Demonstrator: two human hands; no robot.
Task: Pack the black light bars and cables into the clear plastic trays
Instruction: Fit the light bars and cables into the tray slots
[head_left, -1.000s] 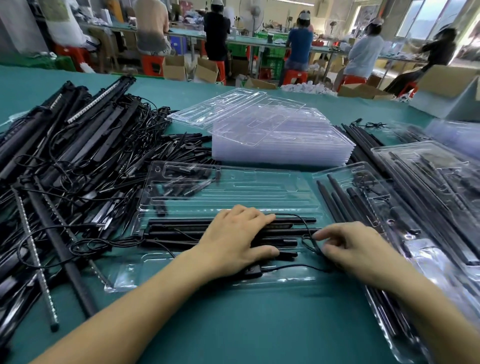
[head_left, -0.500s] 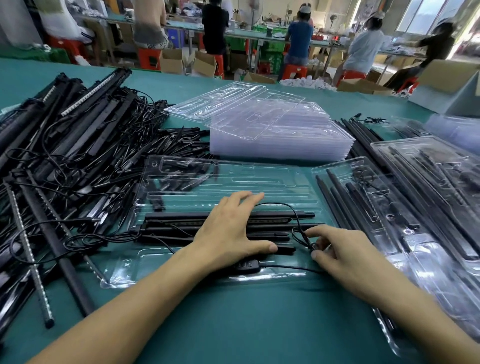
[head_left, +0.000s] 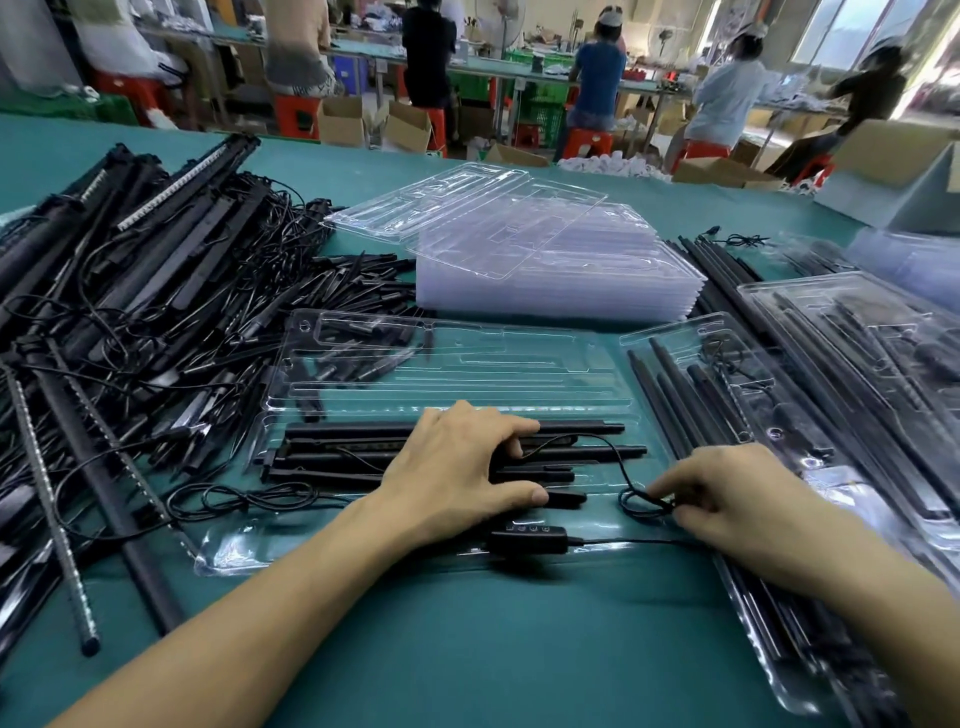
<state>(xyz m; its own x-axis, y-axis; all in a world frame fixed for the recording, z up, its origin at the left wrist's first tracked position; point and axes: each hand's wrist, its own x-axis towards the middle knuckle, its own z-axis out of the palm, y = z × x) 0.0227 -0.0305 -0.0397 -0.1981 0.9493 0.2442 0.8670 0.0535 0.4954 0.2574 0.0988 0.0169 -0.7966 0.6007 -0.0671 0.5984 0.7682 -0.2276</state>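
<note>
**Pin the bars, coil the cable small**

At the far left, the loose pile (head_left: 130, 312) of bars and leads sprawls over the green table (head_left: 467, 649). Some of it reaches under the left edge of the open tray (head_left: 571, 364). It is best kept clear, so that no stray lead gets shut inside.

In the near half of the tray the light bars (head_left: 337, 449) lie side by side in their long slots. The left hand (head_left: 457, 467) lies palm down across them, fingers stretched and bent only at the tips, thumb along the nearest short bar. It presses and grips nothing. That weight looks worth holding, since a springy lead could lift the bars out of their slots.

Just near the thumb, the controller (head_left: 527, 540) rests at the tray's near rim, its lead running right. Whether it sits in a pocket cannot be told, so it probably needs checking before the lid folds over.

The cable (head_left: 613, 452) arcs from under the left fingers to a small loop just right of the bars. The right hand (head_left: 737, 499) pinches that loop between its fingertips. The loop should probably stay tight and flat and go down inside the tray wall, clear of the rim.

Beyond the tray stands the stack of empty trays (head_left: 561, 275). At right, the filled trays (head_left: 831, 389) lie close against the open one, so the right hand has little room.
</note>
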